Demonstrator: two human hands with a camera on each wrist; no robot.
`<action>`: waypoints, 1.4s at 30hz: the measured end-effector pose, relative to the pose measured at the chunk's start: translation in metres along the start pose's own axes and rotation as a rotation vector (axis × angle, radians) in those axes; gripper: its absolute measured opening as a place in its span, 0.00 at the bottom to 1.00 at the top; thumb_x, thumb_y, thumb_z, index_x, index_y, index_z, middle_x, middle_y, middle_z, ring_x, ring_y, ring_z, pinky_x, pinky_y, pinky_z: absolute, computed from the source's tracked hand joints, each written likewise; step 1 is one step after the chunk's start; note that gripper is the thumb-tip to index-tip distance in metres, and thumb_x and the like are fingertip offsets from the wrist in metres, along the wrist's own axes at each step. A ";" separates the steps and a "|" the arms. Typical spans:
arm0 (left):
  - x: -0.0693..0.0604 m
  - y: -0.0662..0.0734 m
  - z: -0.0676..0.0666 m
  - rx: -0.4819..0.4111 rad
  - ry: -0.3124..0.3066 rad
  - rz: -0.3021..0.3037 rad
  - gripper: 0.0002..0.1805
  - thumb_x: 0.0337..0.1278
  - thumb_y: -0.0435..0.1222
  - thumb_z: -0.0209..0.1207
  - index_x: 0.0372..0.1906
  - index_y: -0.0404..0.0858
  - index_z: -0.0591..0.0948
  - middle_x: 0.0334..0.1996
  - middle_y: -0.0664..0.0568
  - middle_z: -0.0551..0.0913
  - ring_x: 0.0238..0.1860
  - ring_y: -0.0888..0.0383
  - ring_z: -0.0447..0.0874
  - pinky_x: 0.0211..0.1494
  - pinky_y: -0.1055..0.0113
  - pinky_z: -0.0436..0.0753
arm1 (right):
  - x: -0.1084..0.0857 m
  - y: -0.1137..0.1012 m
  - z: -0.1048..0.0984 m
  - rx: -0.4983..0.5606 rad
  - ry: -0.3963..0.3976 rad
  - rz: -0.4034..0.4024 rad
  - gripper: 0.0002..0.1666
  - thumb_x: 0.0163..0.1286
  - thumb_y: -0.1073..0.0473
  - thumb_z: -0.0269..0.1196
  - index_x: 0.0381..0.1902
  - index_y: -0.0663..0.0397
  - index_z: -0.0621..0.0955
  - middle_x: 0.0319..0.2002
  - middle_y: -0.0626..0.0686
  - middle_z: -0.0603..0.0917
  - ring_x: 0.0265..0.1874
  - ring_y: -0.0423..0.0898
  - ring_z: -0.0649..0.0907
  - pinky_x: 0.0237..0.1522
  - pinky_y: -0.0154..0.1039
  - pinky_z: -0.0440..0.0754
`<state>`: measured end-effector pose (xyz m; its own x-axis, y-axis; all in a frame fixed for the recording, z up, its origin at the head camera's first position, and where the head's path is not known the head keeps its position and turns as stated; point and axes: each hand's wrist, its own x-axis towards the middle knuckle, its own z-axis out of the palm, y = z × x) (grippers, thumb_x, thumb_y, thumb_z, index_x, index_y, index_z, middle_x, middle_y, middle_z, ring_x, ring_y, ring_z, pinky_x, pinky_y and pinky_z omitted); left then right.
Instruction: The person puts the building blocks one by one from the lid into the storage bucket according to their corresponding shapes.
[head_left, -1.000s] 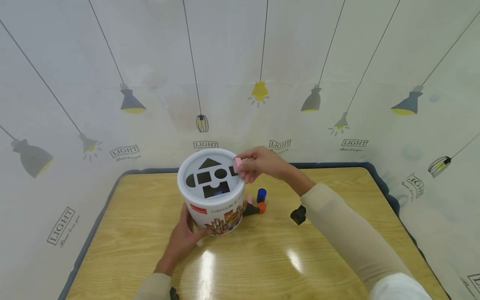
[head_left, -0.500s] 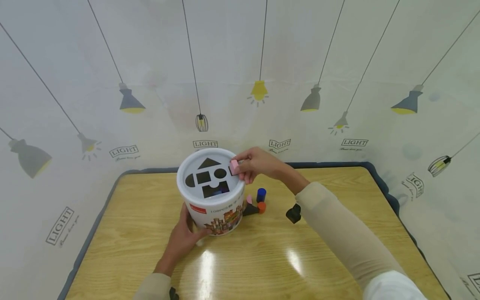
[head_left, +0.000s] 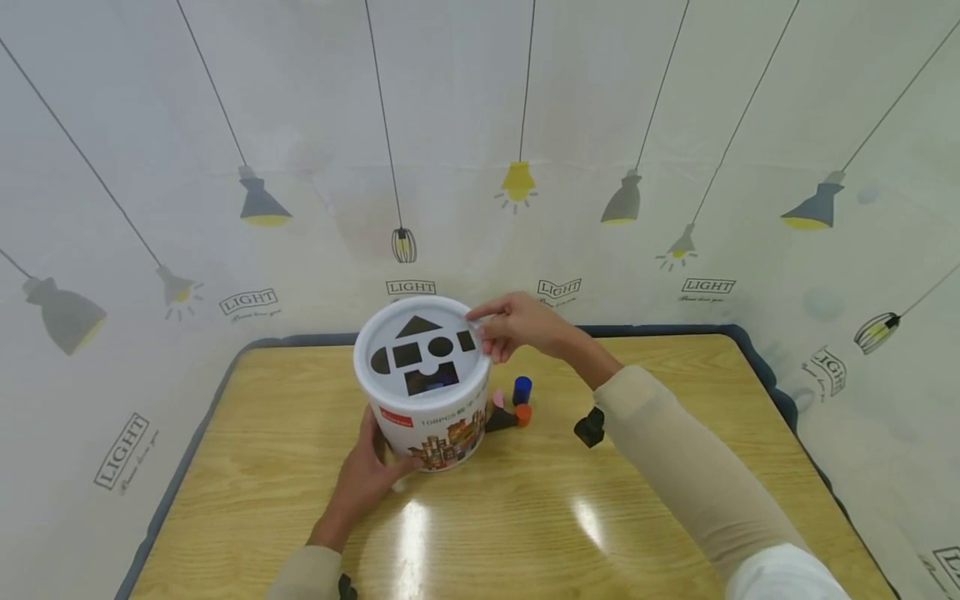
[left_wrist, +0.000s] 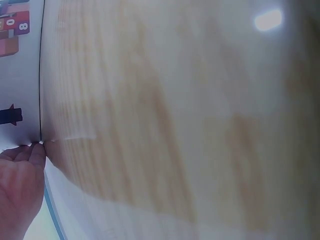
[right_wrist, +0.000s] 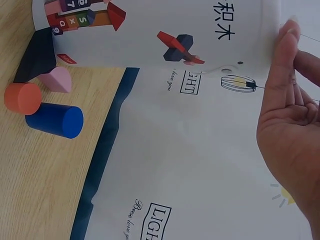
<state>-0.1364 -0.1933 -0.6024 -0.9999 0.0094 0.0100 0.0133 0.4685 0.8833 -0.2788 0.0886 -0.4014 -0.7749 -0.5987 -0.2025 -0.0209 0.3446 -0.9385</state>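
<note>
A white toy-block bucket (head_left: 427, 429) stands upright on the table, its grey lid (head_left: 382, 329) cut with several shaped holes. My left hand (head_left: 365, 482) holds the bucket low on its left side, thumb across the front and fingers around the side. In the left wrist view that hand (left_wrist: 22, 185) meets the bucket wall (left_wrist: 22, 80). At the lid's right rim is my right hand (head_left: 521, 325), index finger extended over the edge beside the small square hole (head_left: 467, 341); no block shows in its fingers. The right wrist view has this hand (right_wrist: 287, 107) against the rim.
Right of the bucket lie a blue cylinder (right_wrist: 55, 120), an orange cylinder (right_wrist: 22, 98), a pink rounded block (right_wrist: 57, 79) and a black block (right_wrist: 37, 56). Behind the wooden table (head_left: 262, 433) hangs a lamp-printed sheet (head_left: 450, 125).
The pink block in my right hand moved left over the small square hole and is now out of sight; the hole shows dark. My left hand and the bucket stay put.
</note>
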 end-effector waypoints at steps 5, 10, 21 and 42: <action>0.000 0.001 0.000 0.009 -0.002 -0.009 0.67 0.35 0.60 0.73 0.75 0.72 0.37 0.76 0.60 0.52 0.76 0.54 0.51 0.78 0.50 0.55 | 0.000 0.007 -0.005 0.011 0.055 -0.004 0.21 0.70 0.60 0.60 0.59 0.58 0.79 0.29 0.61 0.85 0.22 0.49 0.85 0.31 0.44 0.89; 0.000 0.001 0.000 0.007 -0.006 -0.016 0.67 0.34 0.61 0.73 0.74 0.72 0.37 0.77 0.59 0.52 0.76 0.54 0.51 0.78 0.49 0.54 | -0.003 0.018 -0.012 0.030 0.092 0.003 0.20 0.72 0.59 0.58 0.58 0.61 0.79 0.29 0.59 0.84 0.23 0.48 0.85 0.33 0.44 0.89; 0.001 0.000 -0.001 0.009 -0.010 -0.032 0.67 0.34 0.61 0.73 0.74 0.73 0.36 0.77 0.58 0.50 0.76 0.52 0.50 0.77 0.49 0.56 | -0.004 0.061 -0.017 0.047 0.116 0.103 0.20 0.71 0.62 0.57 0.58 0.66 0.77 0.28 0.57 0.85 0.22 0.45 0.85 0.32 0.43 0.89; 0.000 0.001 -0.001 -0.014 -0.020 -0.027 0.66 0.36 0.60 0.73 0.74 0.73 0.36 0.76 0.60 0.53 0.76 0.54 0.50 0.77 0.51 0.55 | -0.010 0.125 -0.014 -0.015 0.163 0.244 0.27 0.70 0.61 0.59 0.64 0.68 0.72 0.29 0.57 0.86 0.22 0.45 0.84 0.32 0.41 0.89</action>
<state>-0.1361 -0.1938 -0.6013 -0.9996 0.0146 -0.0229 -0.0136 0.4567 0.8895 -0.2828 0.1475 -0.5127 -0.8493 -0.3733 -0.3732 0.1699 0.4759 -0.8629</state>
